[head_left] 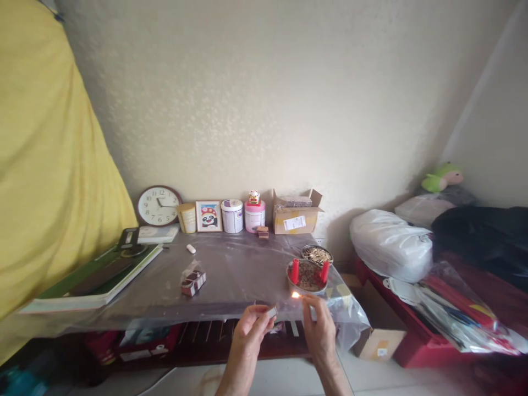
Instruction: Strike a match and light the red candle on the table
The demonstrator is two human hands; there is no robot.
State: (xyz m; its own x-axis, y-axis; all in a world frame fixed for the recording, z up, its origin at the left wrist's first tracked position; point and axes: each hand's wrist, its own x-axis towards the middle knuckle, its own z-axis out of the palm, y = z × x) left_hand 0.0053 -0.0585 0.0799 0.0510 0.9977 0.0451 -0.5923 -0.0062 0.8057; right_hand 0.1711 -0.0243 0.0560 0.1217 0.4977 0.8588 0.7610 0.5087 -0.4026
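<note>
My left hand (252,325) is closed around a small matchbox (271,312) just below the table's front edge. My right hand (318,324) pinches a burning match (296,295), whose flame glows next to a metal bowl (307,276). Two short red candles (295,270) stand upright in that bowl, on dark filling. Behind it sits a second bowl of matchsticks (317,254). A bundle of matchboxes (193,281) lies to the left on the plastic-covered table (231,275).
Along the wall stand a round clock (158,205), a framed picture (208,215), several tins and an open cardboard box (295,218). Books (94,278) lie at the table's left end. A yellow cloth (45,165) hangs left. Bags and bedding (391,242) pile up right.
</note>
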